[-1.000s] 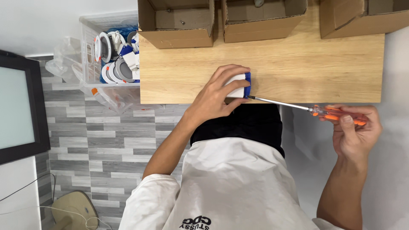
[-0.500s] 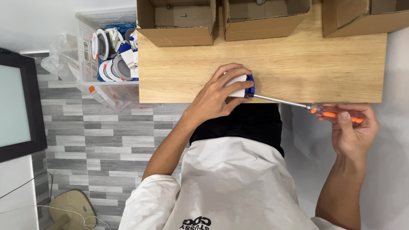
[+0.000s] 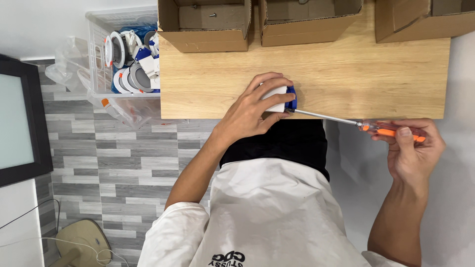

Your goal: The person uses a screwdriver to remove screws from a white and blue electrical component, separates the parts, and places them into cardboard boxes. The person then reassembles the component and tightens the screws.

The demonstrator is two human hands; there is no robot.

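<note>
My left hand (image 3: 252,111) presses a small white and blue part (image 3: 282,98) down on the near edge of the wooden table (image 3: 346,74). My right hand (image 3: 413,153) grips the orange handle of a long screwdriver (image 3: 386,129). Its metal shaft runs left and its tip meets the blue side of the part. My fingers cover most of the part.
Three open cardboard boxes (image 3: 205,24) line the table's far edge. A clear plastic crate (image 3: 123,59) of several white and blue parts sits left of the table, with a crumpled plastic bag beside it. A dark framed panel (image 3: 20,123) stands at the left.
The view has shifted slightly. My left hand stays on the part and the screwdriver stays at its side; my right hand has turned a little on the handle.
</note>
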